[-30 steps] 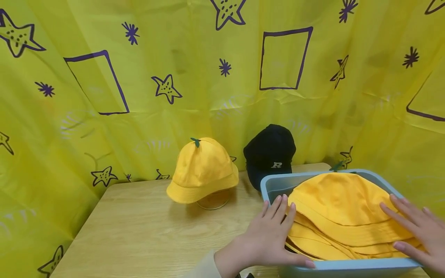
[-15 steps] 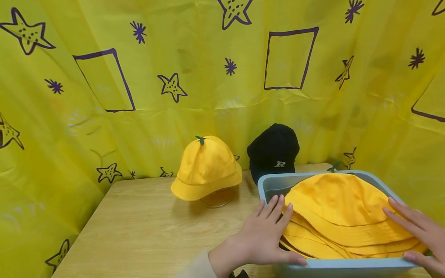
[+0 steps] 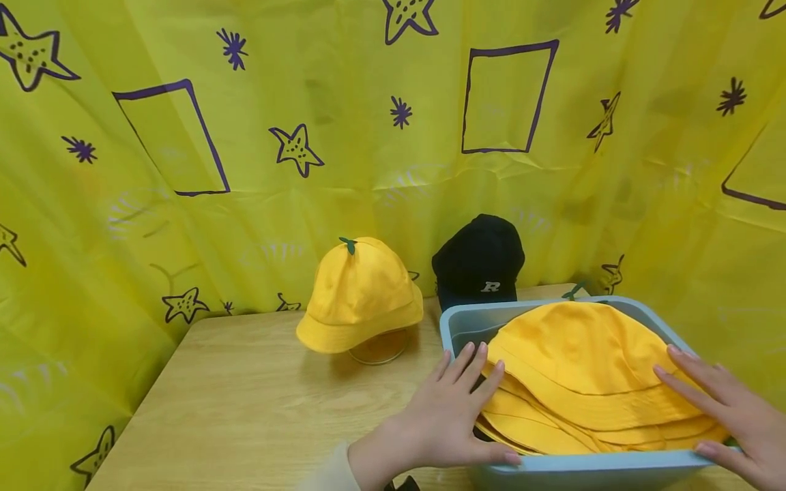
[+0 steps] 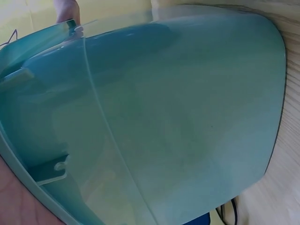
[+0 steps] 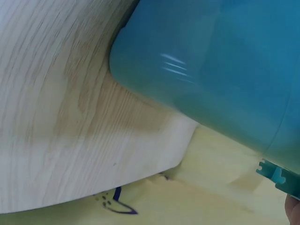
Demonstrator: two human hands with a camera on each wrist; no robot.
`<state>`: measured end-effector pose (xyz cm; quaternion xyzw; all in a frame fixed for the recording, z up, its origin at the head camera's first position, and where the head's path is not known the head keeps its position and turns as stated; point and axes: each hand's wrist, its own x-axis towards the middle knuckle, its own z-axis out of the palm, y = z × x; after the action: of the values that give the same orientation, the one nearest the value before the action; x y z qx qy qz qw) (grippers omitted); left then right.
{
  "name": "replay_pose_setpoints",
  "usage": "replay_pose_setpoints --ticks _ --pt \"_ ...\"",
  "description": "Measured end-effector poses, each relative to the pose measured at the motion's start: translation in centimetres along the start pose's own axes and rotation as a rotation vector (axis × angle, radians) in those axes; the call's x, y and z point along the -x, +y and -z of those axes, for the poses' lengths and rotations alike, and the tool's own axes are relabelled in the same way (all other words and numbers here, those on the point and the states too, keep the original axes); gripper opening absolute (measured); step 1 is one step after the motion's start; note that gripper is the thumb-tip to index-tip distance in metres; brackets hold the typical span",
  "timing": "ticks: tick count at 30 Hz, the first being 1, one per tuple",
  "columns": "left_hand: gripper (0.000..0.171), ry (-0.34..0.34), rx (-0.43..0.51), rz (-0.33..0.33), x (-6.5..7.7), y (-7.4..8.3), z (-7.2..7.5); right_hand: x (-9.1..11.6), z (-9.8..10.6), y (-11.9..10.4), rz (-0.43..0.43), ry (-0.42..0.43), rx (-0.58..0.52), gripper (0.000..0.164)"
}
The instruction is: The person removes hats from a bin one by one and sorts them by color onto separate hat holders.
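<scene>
A blue plastic bin [image 3: 589, 464] stands on the table at the right of the head view. Yellow bucket hats [image 3: 577, 348] are stacked inside, with a green sprout on top. My left hand [image 3: 439, 416] lies over the bin's left rim, fingers spread and fairly straight, thumb at the front rim. Across the right rim rests my right hand [image 3: 733, 412], its fingers extended toward the hats and its thumb by the front corner. Both wrist views are mostly filled by the outer wall of the bin [image 4: 178, 108], and a fingertip [image 5: 294, 211] shows at the right wrist view's edge.
Left of the bin, a yellow hat [image 3: 362, 296] sits on a wire stand [image 3: 383, 349]. A black cap [image 3: 479, 259] with a white R is close behind the bin. Wooden table [image 3: 258, 409] extends leftward. A yellow patterned curtain [image 3: 344, 82] hangs behind.
The bin has slid left along the table with both hands on it, coming nearer the wire stand and covering more of the black cap's base. The head view has shifted slightly.
</scene>
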<state>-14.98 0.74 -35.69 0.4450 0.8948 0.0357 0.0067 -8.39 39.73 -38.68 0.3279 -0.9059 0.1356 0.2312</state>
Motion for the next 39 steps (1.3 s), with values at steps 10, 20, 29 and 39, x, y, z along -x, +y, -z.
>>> replay_pose_setpoints --ticks 10,20,29,39 --pt "0.093 0.027 0.048 -0.006 1.9 -1.5 0.1 -1.4 -0.6 -1.3 0.027 -0.037 0.040 0.074" --pt "0.092 0.056 0.040 -0.030 3.6 -3.1 0.0 -2.6 -1.4 -3.0 0.002 -0.032 0.030 0.073" --pt "0.092 0.080 0.060 -0.047 5.0 -4.2 0.1 -3.7 -2.1 -3.8 0.034 -0.018 0.070 0.077" --pt "0.090 0.106 0.058 -0.046 6.5 -5.3 0.1 -5.0 -3.1 -4.9 0.029 -0.001 0.080 0.077"
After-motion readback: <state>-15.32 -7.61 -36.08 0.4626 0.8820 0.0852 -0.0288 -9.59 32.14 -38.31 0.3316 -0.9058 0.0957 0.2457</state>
